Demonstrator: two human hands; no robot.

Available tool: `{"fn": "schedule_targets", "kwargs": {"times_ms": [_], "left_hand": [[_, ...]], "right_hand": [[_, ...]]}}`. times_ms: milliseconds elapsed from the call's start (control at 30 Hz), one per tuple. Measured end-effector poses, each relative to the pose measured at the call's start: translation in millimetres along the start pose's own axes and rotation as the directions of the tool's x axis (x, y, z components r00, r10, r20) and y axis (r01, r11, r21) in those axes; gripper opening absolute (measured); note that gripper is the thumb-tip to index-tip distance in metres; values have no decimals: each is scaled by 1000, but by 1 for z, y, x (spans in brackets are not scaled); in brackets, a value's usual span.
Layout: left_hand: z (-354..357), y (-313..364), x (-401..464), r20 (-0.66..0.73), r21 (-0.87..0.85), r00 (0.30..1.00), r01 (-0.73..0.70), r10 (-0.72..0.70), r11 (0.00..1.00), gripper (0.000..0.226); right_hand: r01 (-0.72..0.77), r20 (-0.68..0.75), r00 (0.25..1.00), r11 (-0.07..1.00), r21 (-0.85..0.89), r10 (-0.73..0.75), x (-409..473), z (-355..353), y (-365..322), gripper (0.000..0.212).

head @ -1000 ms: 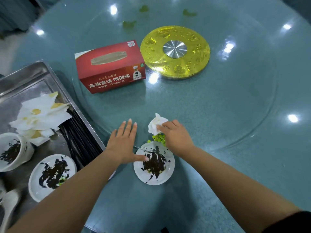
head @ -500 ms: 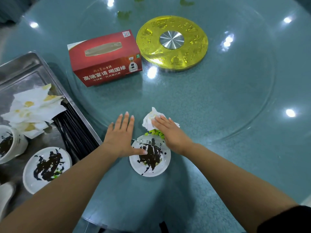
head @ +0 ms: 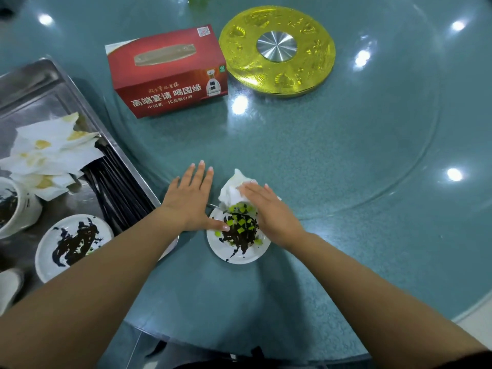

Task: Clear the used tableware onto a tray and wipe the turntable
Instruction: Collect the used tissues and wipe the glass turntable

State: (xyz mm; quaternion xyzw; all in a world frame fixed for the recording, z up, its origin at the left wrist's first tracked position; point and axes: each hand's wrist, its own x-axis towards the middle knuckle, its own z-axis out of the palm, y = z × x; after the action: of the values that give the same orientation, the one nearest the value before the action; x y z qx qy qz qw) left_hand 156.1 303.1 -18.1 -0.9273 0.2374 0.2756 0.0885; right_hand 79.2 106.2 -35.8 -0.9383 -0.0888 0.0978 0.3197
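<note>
A small white plate [head: 241, 253] smeared with dark sauce sits on the glass turntable [head: 332, 161] near its front edge. Green food bits [head: 241, 222] lie on the plate's far half. My right hand [head: 269, 211] presses a crumpled white tissue [head: 230, 190] flat against the plate's far rim with straight fingers. My left hand [head: 190, 201] rests flat on the glass just left of the plate, its thumb touching the plate's left rim.
A steel tray [head: 40, 86] at the left holds stained napkins [head: 48, 153], black chopsticks [head: 117, 193], a sauce-smeared plate [head: 72, 243], a white cup [head: 13, 206] and a spoon [head: 8, 286]. A red tissue box [head: 170, 73] and the gold hub [head: 277, 49] stand farther back.
My right hand went from pinching the tissue to pressing it flat and drew it toward me. The green bits moved from the glass onto the plate. My left hand stayed beside the plate.
</note>
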Motion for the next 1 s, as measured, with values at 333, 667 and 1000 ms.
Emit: {"fn": "schedule_targets", "kwargs": {"times_ms": [333, 667, 1000], "left_hand": [[2, -3, -1, -18, -12, 999, -52, 51, 999, 140], [16, 15, -37, -252, -167, 967, 3, -46, 986, 123], [56, 66, -62, -244, -381, 956, 63, -165, 923, 106]], "right_hand": [[60, 52, 997, 993, -106, -54, 6, 5, 6, 73], [-43, -37, 998, 997, -58, 41, -14, -16, 5, 71], [-112, 65, 991, 985, -134, 121, -21, -20, 21, 74]]}}
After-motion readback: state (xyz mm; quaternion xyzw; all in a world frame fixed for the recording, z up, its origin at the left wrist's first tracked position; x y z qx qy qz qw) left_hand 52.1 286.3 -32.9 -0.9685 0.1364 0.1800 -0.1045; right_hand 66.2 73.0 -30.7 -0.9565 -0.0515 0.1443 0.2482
